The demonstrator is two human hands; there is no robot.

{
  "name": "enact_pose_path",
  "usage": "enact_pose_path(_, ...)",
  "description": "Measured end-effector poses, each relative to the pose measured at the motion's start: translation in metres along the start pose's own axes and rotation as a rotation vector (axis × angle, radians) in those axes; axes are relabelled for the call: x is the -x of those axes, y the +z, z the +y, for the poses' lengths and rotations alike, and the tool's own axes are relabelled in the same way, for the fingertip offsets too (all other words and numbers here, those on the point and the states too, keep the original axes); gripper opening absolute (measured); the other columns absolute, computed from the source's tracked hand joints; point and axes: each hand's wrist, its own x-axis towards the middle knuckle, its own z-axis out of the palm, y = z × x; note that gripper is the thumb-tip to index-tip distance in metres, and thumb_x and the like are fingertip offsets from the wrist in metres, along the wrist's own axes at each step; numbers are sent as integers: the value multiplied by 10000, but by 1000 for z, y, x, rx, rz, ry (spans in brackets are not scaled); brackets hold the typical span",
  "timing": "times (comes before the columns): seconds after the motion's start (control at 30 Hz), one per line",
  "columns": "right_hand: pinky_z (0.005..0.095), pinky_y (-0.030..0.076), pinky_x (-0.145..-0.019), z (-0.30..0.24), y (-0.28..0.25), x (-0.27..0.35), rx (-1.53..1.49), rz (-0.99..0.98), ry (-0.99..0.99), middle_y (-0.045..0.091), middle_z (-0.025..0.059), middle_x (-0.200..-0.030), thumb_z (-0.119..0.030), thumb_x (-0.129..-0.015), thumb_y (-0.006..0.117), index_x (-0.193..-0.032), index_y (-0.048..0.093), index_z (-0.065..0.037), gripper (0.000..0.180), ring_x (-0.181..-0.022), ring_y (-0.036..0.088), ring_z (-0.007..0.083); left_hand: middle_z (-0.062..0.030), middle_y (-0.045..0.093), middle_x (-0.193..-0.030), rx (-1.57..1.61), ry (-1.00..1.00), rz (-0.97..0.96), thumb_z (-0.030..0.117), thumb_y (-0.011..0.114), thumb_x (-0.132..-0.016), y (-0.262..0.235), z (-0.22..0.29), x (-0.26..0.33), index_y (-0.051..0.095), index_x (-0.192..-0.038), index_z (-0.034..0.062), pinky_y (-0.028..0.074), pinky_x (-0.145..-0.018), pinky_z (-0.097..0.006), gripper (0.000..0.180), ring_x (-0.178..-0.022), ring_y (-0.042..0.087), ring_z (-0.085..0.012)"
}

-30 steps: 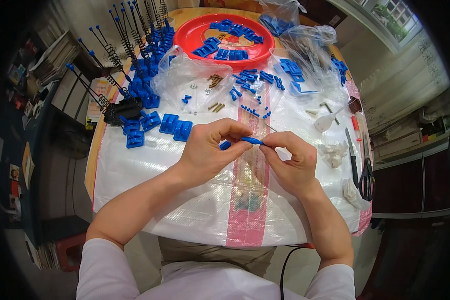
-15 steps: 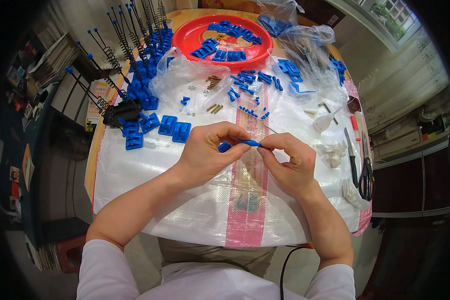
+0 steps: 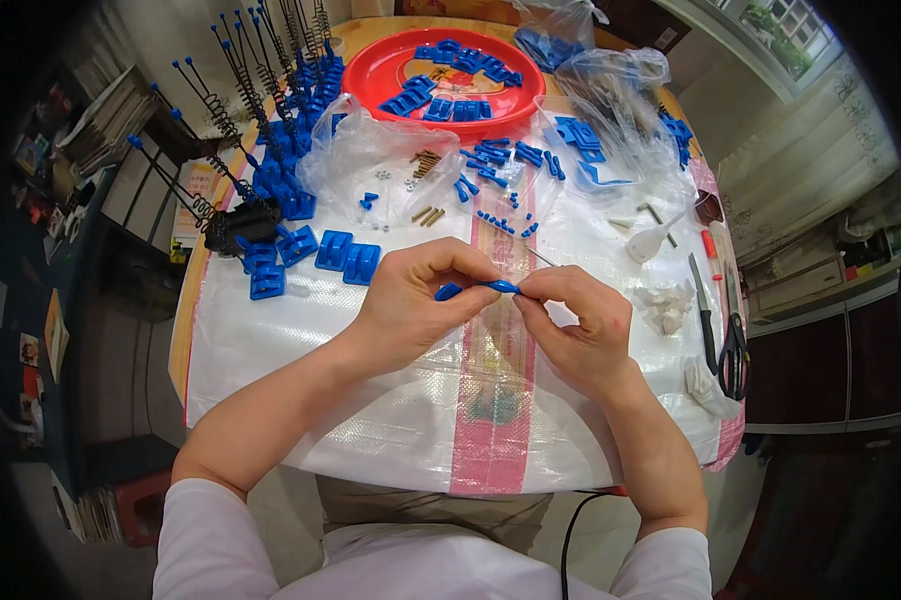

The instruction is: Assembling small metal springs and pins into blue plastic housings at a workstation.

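Over the middle of the table, my left hand (image 3: 410, 300) pinches a small blue plastic part (image 3: 448, 292) between thumb and fingers. Its slim end (image 3: 502, 286) sticks out toward my right hand (image 3: 580, 320), whose thumb and forefinger close on that tip. Fingers partly cover the part, so its full shape is hidden. A thin metal rod (image 3: 540, 256) shows just beyond my right fingertips; whether it touches the hand I cannot tell. Ahead lie tiny blue caps (image 3: 495, 222), brass-coloured screws (image 3: 429, 216) and several blue clip-like pieces (image 3: 490, 158).
A red tray (image 3: 362, 85) with blue parts stands at the back. Blue bases with black coil springs (image 3: 285, 165) crowd the left, near loose blue blocks (image 3: 361, 264). On the right are a knife (image 3: 708, 335), scissors (image 3: 734, 360), a white squeeze bottle (image 3: 648, 243) and crumpled tissue (image 3: 667, 308).
Both hands stay almost in place with the blue part between them. Only slight shifts of the fingers and of the whole view show.
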Motion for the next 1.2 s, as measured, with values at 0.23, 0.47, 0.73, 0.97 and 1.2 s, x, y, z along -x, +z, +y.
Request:
enact_pose_path(0.23, 294, 545, -610, -1, 0, -1, -6, -17, 10, 706, 96, -855, 64, -753, 763, -943, 682, -21, 223, -706, 687, 204, -32, 689, -987, 3, -58, -2, -25, 699, -894, -1, -1, 0, 686, -1039, -1, 526, -802, -242, 148, -919, 647, -83)
enact_pose_path(0.47, 299, 545, -608, -2, 0, 0, 0, -17, 23, 706, 100, -856, 60, -752, 771, -937, 680, -15, 219, -706, 688, 213, -47, 688, -1012, 53, 25, 75, -19, 692, -903, 6, 6, 0, 659, -1081, 1, 529, -814, -248, 182, -934, 646, -85)
enact_pose_path(0.73, 306, 549, -618, -3, 1, -1, -13, -18, -6, 709, 109, -880, 34, -765, 793, -981, 705, -17, 240, -733, 698, 228, -47, 681, -1021, -55, -55, -41, -15, 696, -899, 0, 1, 3, 652, -1106, -6, 533, -820, -246, 212, -923, 645, -91)
enact_pose_path(0.97, 306, 545, -617, -3, 3, 1, 14, -26, 15, 711, 105, -890, 19, -768, 801, -994, 712, -20, 246, -732, 698, 223, -57, 685, -1028, 48, -24, 55, -7, 705, -898, 8, 6, 2, 651, -1104, -10, 536, -831, -249, 213, -935, 652, -101)
enact_pose_path(1.2, 296, 540, -586, -2, 4, 3, 14, -6, 26, 711, 99, -879, 12, -785, 790, -995, 719, -20, 225, -717, 696, 215, -55, 728, -983, -61, -72, 12, 21, 715, -905, 1, 2, 3, 712, -1086, -13, 546, -801, -243, 184, -894, 671, -92)
